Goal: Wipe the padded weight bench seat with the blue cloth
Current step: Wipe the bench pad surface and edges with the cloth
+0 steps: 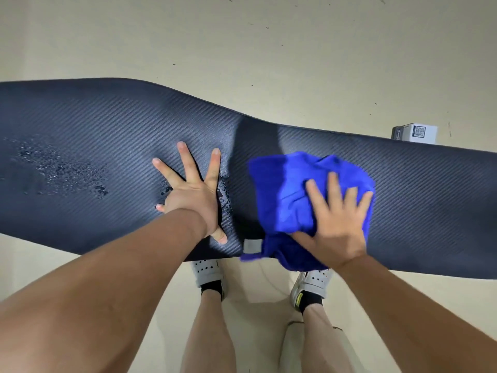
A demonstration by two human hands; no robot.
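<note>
On bench seat [107,117], splayed left fingers [187,162]; right fingers [335,192] atop blue cloth [285,189]

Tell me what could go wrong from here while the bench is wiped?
The droplets far from the blue cloth may be missed.
The left hand presses flat beside other droplets and might slip.
The cloth, bunched under the right hand, overhangs the near edge of the bench seat and may slide off.

Looks like a home gym or some plain workout room to me: a long black padded weight bench [107,125] with that carbon-weave vinyl cover sits on a bare, scuffed beige floor [242,44], with just a small white box [415,133] with a QR label behind it.
</note>
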